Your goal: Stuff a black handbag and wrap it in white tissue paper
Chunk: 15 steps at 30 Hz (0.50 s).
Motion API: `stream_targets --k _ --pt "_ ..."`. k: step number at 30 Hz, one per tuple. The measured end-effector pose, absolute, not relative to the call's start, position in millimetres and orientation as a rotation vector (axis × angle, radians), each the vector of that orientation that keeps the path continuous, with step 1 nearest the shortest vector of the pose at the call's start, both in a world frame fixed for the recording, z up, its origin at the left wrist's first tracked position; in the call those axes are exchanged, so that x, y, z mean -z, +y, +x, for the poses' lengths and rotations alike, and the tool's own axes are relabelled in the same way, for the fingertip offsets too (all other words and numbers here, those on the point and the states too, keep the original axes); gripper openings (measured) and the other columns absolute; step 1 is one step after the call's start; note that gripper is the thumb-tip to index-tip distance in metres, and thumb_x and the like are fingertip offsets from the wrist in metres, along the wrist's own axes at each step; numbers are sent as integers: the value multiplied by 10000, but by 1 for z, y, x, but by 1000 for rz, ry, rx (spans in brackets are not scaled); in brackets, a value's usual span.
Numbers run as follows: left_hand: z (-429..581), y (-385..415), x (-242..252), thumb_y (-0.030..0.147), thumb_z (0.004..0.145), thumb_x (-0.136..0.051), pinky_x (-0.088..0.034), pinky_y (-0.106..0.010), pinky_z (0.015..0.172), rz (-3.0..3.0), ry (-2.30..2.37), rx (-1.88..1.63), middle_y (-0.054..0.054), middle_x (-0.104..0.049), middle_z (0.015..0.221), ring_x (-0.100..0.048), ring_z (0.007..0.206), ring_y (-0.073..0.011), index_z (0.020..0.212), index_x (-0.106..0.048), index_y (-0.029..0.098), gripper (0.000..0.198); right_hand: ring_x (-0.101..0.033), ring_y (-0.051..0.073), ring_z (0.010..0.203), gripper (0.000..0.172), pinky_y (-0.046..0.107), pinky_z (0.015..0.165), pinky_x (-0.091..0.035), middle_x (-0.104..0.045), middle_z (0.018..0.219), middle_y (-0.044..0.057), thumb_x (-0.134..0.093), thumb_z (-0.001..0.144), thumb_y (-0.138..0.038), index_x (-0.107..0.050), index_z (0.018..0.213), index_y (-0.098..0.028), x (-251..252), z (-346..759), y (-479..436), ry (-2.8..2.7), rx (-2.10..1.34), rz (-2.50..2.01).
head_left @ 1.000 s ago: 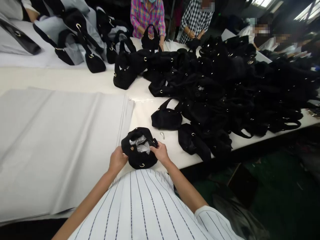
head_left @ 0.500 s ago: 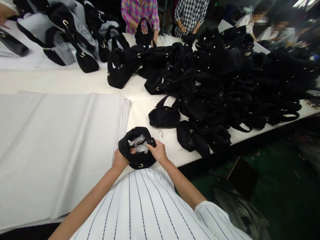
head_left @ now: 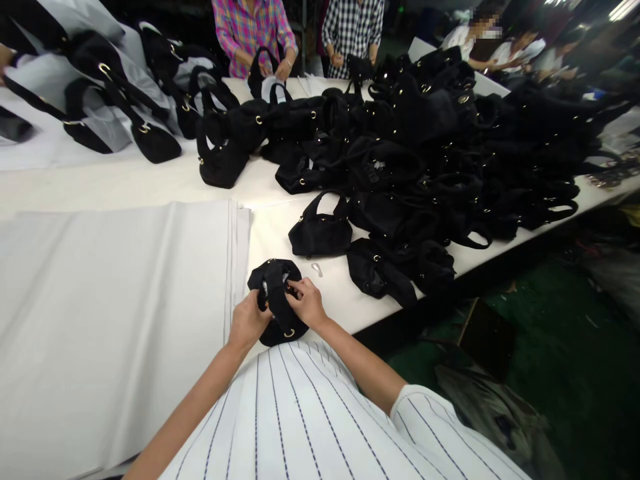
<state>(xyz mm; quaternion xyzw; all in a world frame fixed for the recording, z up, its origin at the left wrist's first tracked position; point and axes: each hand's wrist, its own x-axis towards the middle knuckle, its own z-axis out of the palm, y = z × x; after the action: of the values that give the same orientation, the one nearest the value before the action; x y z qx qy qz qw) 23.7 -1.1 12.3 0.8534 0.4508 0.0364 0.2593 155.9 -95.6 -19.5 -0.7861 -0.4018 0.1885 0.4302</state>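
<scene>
A small black handbag [head_left: 276,293] with gold-coloured rings stands at the table edge against my striped shirt. Its handle lies across the opening, and a bit of pale lining or paper shows inside. My left hand [head_left: 250,319] grips the left rim, fingertips reaching into the opening. On the opposite side, my right hand [head_left: 306,303] pinches the right rim with thumb and fingers. Just beyond my right hand lies a small silvery object [head_left: 317,269] whose kind I cannot make out. Another black handbag [head_left: 321,230] with its handle up sits behind it.
Large grey-white sheets [head_left: 115,320] lie stacked on the left. A big heap of black handbags [head_left: 425,147] fills the table's right side. Grey-and-black bags [head_left: 110,80] are piled at the back left. Across the table, people [head_left: 253,33] handle bags. The table edge runs along the right.
The bag's mouth has narrowed, and its handle has come over the opening. My left hand has moved from the outer side up onto the rim. The view has shifted slightly.
</scene>
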Motion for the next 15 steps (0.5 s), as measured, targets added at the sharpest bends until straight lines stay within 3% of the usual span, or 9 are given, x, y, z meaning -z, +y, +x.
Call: stream_targets --k 4,11,15 --pt "22 3 -12 377 796 -541 -458 -299 674 2347 1228 -62 -60 -694 868 -666 799 -246 992 -554 195 268 -570 119 717 312 255 731 -484 -590 940 41 -515 910 -406 -684 1054 -185 11 163 -105 -812 -538 -1831" --pt "26 -4 -15 396 793 -560 -466 -296 709 2332 1239 -116 -50 -677 905 -654 832 -229 983 -540 204 271 -566 177 983 202 301 887 -453 -645 1029 53 -545 904 -288 -718 985 -222 1 177 -89 -1144 -419 -1783" --pt "26 -11 -13 348 822 -535 -465 -289 723 2328 1163 -200 -42 -660 895 -641 822 -208 974 -543 204 209 -590 207 966 165 325 860 -478 -693 961 55 -578 863 -242 -737 902 -220 8 173 -72 -1338 -595 -1743"
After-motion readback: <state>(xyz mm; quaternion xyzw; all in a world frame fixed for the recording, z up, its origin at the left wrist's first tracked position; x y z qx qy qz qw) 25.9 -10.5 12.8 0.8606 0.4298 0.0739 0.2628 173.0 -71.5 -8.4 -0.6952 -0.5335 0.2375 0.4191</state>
